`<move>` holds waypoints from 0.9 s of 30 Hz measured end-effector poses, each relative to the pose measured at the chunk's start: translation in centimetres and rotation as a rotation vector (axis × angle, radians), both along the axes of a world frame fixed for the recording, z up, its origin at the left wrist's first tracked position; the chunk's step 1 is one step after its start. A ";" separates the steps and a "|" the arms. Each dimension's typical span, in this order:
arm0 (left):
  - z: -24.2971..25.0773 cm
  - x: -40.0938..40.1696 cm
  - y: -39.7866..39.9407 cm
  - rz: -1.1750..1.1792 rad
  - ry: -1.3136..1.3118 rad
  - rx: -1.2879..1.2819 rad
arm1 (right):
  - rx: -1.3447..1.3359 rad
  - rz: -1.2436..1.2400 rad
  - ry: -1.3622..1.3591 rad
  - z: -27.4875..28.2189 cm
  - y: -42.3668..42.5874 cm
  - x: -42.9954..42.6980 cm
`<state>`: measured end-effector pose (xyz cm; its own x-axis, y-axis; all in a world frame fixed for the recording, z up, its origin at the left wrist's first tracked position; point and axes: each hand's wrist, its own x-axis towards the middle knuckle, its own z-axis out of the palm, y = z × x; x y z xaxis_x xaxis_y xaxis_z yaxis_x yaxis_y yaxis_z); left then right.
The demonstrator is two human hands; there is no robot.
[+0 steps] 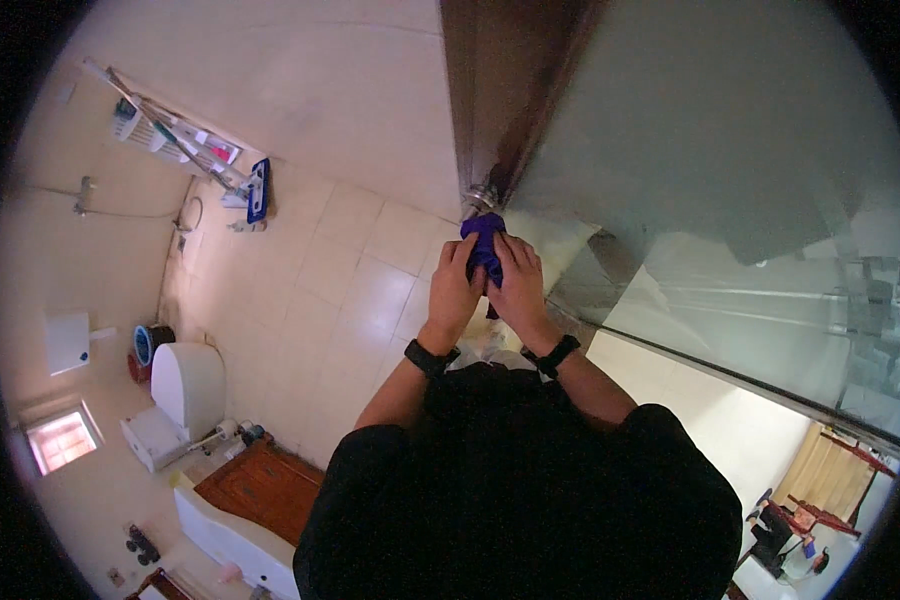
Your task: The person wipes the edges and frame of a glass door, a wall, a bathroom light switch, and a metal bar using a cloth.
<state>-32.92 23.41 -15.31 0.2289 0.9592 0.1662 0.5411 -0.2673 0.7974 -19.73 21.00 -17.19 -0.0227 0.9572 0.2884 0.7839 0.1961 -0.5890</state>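
A crumpled purple cloth (483, 247) is held between my two hands in front of my body. My left hand (456, 277) grips its left side, fingers pointing up toward the wall. On the opposite side my right hand (517, 271) presses into the folds. Just beyond the cloth is a metal door handle (481, 197), mounted low in this view on a dark brown door frame or door edge (510, 82). I cannot tell whether the cloth touches the handle. Both wrists carry black bands.
A glass panel (720, 150) spans the right side. At left are a flat mop (258, 191), a white plastic rack (142, 127), a white toilet (187, 382) and a wooden-front cabinet (259, 487) under a white basin (225, 532). Another person (776, 529) is at the far lower right.
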 end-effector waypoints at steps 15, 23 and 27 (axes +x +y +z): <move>-1.0 -2.3 5.3 -0.517 -0.062 -0.244 | -0.241 -0.292 0.171 -1.0 -0.2 -1.4; -0.2 -4.8 7.5 -0.660 -0.113 -0.108 | -0.179 -0.533 0.121 2.9 -0.1 -5.2; 4.1 -7.0 9.5 -0.705 -0.208 -0.124 | -0.054 -0.617 -0.096 6.9 1.9 -8.0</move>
<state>-39.87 32.88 -11.23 0.7723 0.6113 0.1730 0.1095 -0.3963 0.9116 -27.70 22.86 -10.28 0.5159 0.8153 0.2631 0.7928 -0.3380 -0.5072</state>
